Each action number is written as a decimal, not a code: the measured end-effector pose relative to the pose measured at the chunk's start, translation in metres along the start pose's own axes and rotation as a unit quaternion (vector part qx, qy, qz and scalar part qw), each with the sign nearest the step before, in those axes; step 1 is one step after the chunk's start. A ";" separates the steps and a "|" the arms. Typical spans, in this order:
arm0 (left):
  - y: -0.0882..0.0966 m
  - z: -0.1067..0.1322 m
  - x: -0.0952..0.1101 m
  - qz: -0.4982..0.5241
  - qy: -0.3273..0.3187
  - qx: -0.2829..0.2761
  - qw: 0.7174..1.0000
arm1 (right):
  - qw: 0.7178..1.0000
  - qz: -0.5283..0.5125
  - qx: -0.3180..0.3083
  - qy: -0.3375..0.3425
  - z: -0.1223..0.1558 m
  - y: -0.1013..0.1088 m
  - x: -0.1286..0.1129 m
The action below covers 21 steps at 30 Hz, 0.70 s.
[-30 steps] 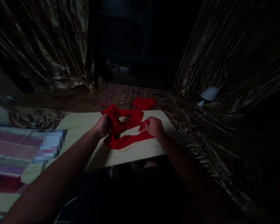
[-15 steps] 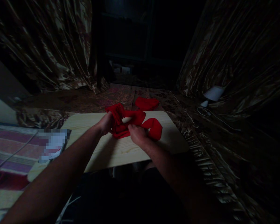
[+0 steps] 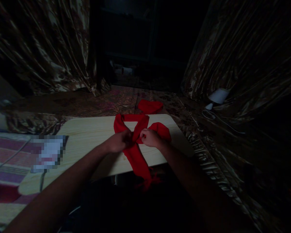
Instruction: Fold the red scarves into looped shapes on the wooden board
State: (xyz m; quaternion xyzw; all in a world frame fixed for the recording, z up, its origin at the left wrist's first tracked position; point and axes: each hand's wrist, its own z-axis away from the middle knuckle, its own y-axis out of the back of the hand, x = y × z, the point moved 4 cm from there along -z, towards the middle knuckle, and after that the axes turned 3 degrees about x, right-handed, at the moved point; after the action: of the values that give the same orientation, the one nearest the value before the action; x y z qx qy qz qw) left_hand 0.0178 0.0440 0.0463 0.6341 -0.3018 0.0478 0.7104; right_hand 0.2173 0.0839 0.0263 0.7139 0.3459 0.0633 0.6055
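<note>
A red scarf (image 3: 135, 158) with a fringed end lies in a loop on a pale wooden board (image 3: 92, 129). Its fringe hangs over the board's near edge. My left hand (image 3: 120, 141) is closed on the scarf where the two strands cross. Close by on the right, my right hand (image 3: 149, 137) pinches the red cloth at the same crossing; its fingertips are partly lost in the dim light. Beyond my right hand lies another red cloth piece (image 3: 161, 130), rounded in shape.
A red folded cloth (image 3: 150, 106) rests past the board's far edge. To the right stands a small white lamp (image 3: 218, 95) with its cord. A pixelated paper (image 3: 49, 152) lies at the board's left. Patterned curtains (image 3: 70, 48) hang behind, and a striped cloth (image 3: 5, 161) is at left.
My left hand has come down and toward me from the gathered fringe. The scarf went from a bunch to an open, crossed loop with its fringed end hanging toward me.
</note>
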 end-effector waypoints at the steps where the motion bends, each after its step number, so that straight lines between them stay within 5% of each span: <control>1: 0.002 -0.008 -0.008 -0.026 0.016 0.023 0.999 | 1.000 -0.003 0.025 -0.018 -0.001 0.004 0.000; 4: -0.004 -0.028 -0.024 -0.095 -0.009 0.032 0.995 | 0.999 0.017 0.045 -0.013 -0.004 0.006 -0.003; 8: -0.031 -0.035 -0.043 -0.143 0.012 -0.015 0.990 | 0.994 0.061 -0.085 0.023 -0.012 -0.005 -0.004; 13: -0.043 -0.024 -0.047 -0.164 0.040 0.043 0.985 | 0.974 0.119 -0.179 -0.067 -0.027 -0.002 0.007; 21: -0.044 -0.005 -0.035 -0.158 0.069 0.105 0.979 | 0.968 0.163 -0.157 -0.111 -0.032 0.017 0.019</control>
State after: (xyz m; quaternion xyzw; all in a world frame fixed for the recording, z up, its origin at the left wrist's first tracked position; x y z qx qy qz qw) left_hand 0.0106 0.0510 -0.0092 0.7397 -0.1417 0.0097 0.6577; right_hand 0.2220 0.1204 0.0439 0.6593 0.1416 0.1351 0.7260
